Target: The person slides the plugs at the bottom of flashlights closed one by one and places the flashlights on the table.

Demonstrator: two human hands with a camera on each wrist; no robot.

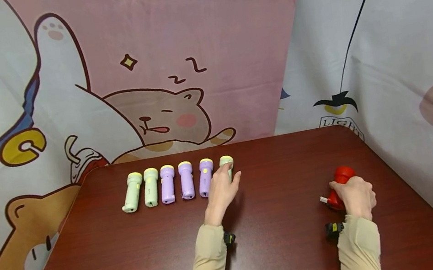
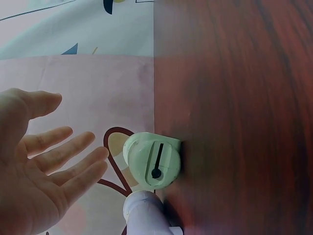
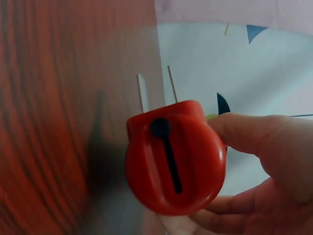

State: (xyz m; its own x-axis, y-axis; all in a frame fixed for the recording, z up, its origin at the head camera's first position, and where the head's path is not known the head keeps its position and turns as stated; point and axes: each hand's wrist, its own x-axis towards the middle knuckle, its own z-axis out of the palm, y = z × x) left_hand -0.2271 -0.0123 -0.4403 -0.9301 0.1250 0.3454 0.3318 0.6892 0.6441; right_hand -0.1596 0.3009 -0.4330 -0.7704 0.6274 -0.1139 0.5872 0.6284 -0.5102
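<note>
My right hand point(image 1: 358, 196) grips a red flashlight point(image 1: 344, 174) at the right of the table. Two thin plug prongs point(image 3: 143, 93) stick out near its tail end, which faces the right wrist camera. My left hand point(image 1: 222, 188) hovers by a light green flashlight point(image 1: 226, 159) at the right end of a row. In the left wrist view its fingers are spread and apart from that flashlight's round tail point(image 2: 155, 164). A purple flashlight point(image 1: 206, 175) lies just left of it, partly behind the hand.
Further left in the row lie two more purple flashlights point(image 1: 186, 180) and two light green ones point(image 1: 151, 188), heads toward the back edge. They rest on a dark red-brown wooden table point(image 1: 280, 236). A cartoon-printed cloth point(image 1: 237, 49) hangs behind and beside the table.
</note>
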